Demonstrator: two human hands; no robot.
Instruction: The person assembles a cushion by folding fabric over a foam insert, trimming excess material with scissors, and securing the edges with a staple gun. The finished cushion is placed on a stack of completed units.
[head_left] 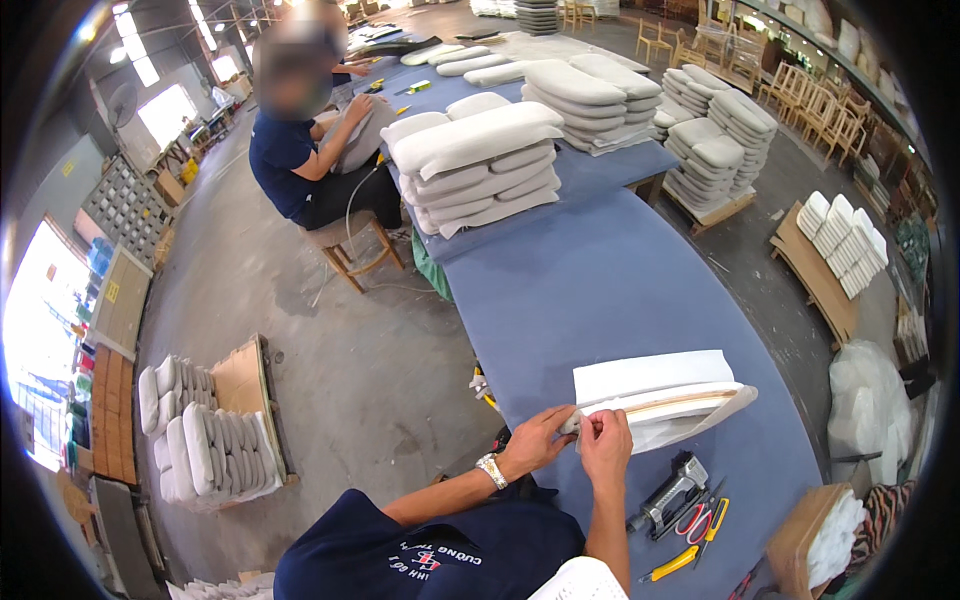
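Note:
On the blue-covered table (590, 270) in front of me lies a padded seat piece (735, 402) wrapped in pale fabric, tilted so that a wooden strip shows along its edge. A white flap (650, 377) spreads out on its far side. My left hand (538, 440), with a watch at the wrist, closes its fingers on the piece's left end. Right beside it, my right hand (606, 446) pinches the fabric at the same end. A staple gun (672, 495) rests to the right of my right forearm. What lies between my fingertips is partly hidden.
Near the staple gun are red-handled scissors (692, 522), a yellow-handled tool (716, 518) and a yellow cutter (670, 565). Stacked pale cushions (480, 160) stand farther along the table. A seated co-worker (290, 165) handles a cushion at left. An open carton (805, 535) stands at right.

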